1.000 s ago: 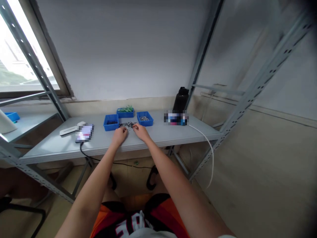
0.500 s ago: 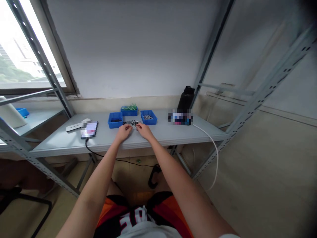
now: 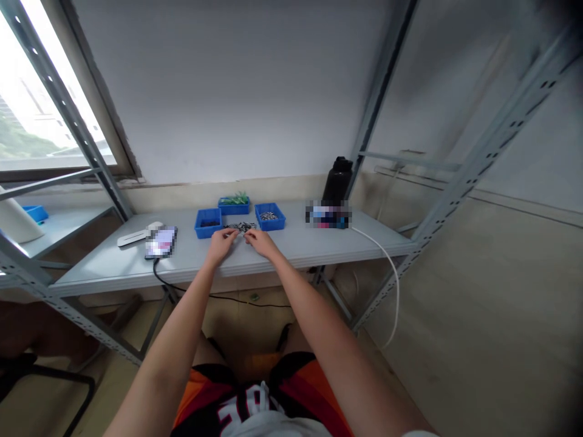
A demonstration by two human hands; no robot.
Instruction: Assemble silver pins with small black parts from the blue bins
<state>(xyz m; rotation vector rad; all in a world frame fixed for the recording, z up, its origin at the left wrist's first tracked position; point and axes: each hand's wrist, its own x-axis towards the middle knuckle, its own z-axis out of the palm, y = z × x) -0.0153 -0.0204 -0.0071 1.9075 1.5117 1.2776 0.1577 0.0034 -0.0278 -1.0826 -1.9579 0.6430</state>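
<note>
My left hand (image 3: 222, 244) rests at the front of the grey shelf top, its thumb and fingers pinched together. Facing it, my right hand (image 3: 259, 241) is pinched too, fingertips a short gap from the left ones. Whatever the fingertips hold is too small to name. Just beyond them lies a loose pile of small black and silver parts (image 3: 246, 226). A blue bin (image 3: 208, 233) with dark small pieces stands behind my left hand. Behind my right hand is another blue bin (image 3: 275, 224) with small silvery metal pieces. A third blue bin (image 3: 234, 209), farther back, holds green strips (image 3: 237, 198).
A phone (image 3: 161, 243) with a black cable and a white device (image 3: 133, 238) lie at left. At right stand a black bottle (image 3: 337, 181) and a blurred-out item (image 3: 328, 215) with a white cable (image 3: 387, 249). Metal shelf posts (image 3: 382, 79) flank the worktop.
The whole view has shifted slightly, so the shelf items sit a little further left. Both hands stay pinched by the pile, with only small finger movement.
</note>
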